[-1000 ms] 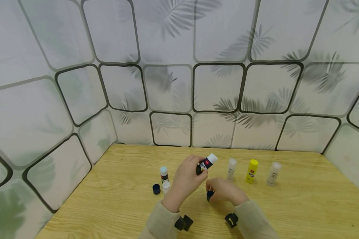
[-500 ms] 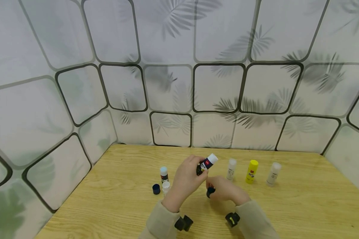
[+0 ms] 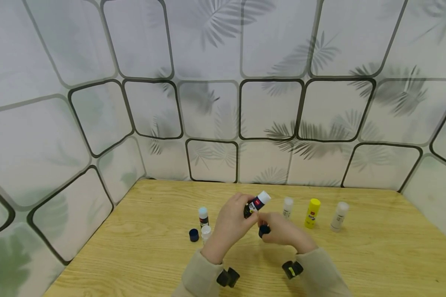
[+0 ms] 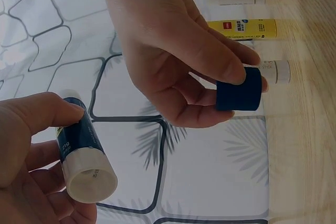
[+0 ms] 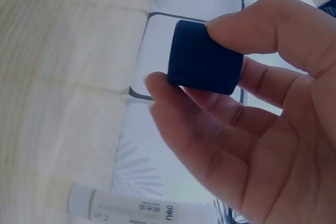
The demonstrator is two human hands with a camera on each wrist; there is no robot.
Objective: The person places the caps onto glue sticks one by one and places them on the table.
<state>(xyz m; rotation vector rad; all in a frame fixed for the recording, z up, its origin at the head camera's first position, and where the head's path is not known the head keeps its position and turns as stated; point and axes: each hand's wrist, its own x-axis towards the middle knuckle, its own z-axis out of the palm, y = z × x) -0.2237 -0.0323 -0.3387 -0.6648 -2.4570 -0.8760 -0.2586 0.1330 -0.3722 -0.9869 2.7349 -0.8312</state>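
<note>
My left hand (image 3: 231, 218) holds a navy glue stick (image 3: 256, 203) at a tilt, its white end pointing up and to the right. In the left wrist view that white end (image 4: 90, 179) is a hollow round base facing the camera. My right hand (image 3: 284, 232) pinches a navy cap (image 3: 264, 231) between thumb and fingers, just below and right of the glue stick and apart from it. In the right wrist view the cap (image 5: 205, 59) lies sideways under the thumb, with the other fingers curved below it.
Left of the hands stand a second navy glue stick (image 3: 203, 217) with its white end up, a loose navy cap (image 3: 194, 235) and a white tube (image 3: 206, 232) partly hidden. A yellow glue stick (image 3: 312, 213) stands between two white ones (image 3: 288, 206) on the right of the wooden table (image 3: 145, 255).
My right hand has risen slightly and moved a little right with the cap, which has turned in its fingers. The left hand and the glue stick have stayed in place.
</note>
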